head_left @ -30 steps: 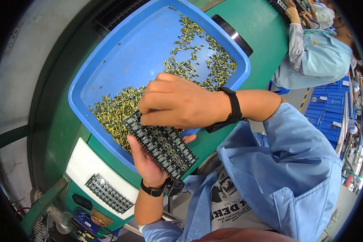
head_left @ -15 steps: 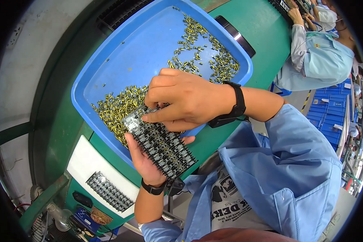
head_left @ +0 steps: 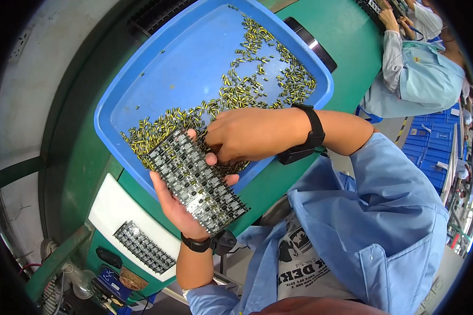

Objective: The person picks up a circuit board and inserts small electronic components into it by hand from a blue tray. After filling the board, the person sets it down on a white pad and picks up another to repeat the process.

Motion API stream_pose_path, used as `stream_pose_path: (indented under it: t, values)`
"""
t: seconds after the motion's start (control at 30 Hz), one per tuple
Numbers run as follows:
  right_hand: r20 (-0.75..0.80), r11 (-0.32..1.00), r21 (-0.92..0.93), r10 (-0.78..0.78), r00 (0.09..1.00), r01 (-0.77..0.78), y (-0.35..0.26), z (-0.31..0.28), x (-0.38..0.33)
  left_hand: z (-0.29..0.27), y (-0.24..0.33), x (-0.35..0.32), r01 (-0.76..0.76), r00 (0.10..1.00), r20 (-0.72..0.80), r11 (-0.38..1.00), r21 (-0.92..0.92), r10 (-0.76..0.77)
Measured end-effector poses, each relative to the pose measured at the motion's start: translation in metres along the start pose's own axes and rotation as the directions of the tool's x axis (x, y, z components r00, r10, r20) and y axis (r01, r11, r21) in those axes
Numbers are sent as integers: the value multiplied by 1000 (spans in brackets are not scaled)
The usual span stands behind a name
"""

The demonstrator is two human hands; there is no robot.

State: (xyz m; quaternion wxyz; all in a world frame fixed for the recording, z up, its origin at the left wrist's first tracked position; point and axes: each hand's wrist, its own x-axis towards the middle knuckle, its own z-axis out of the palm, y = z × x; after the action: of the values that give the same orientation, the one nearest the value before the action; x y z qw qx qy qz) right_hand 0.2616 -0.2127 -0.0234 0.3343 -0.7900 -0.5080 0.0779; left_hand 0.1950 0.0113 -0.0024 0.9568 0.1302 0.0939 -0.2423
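Observation:
My left hand (head_left: pixel 174 209) holds a panel of joined circuit boards (head_left: pixel 199 184) from beneath, its thumb along one edge and fingertips showing at the other. Rows of small dark and silvery components cover the panel, which tilts over the near rim of a blue plastic tub (head_left: pixel 178 65). My right hand (head_left: pixel 249 134) reaches down into the tub just beside the panel. Its fingers curl into a heap of small yellow-and-black cylindrical parts (head_left: pixel 242 94) that look like capacitors. The fingertips are mostly hidden, so what they pinch cannot be seen.
A second board panel (head_left: pixel 142 247) lies on a white foam sheet (head_left: pixel 104 207) at the lower left. A black object (head_left: pixel 311 44) stands against the tub's far right side on the green table (head_left: pixel 347 37). Another person (head_left: pixel 425 73) works at the upper right, near stacked blue bins (head_left: pixel 431 139).
My right hand has come off the panel's upper end and dropped into the heap of capacitors. The panel has shifted slightly left and turned, showing more of its face.

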Motion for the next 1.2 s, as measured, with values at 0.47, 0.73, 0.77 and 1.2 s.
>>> stream_pose_path:
  t: [0.47, 0.73, 0.77, 1.2]
  values:
    - [-324, 807, 541, 459, 828, -236, -13, -26, 8, -2, 2, -3, -29, 991, -127, 991, 134, 46]
    - [-281, 718, 651, 528, 802, -244, -17, -22, 8, -3, -1, -5, 34, 996, -84, 984, 177, -19]
    - [-302, 729, 648, 513, 803, -222, -17, -22, 7, -3, -1, -5, 34, 996, -84, 984, 175, -19]
    - [-576, 978, 210, 133, 806, -11, -22, -7, 14, 1, -13, -8, 64, 986, -168, 961, 270, -19]
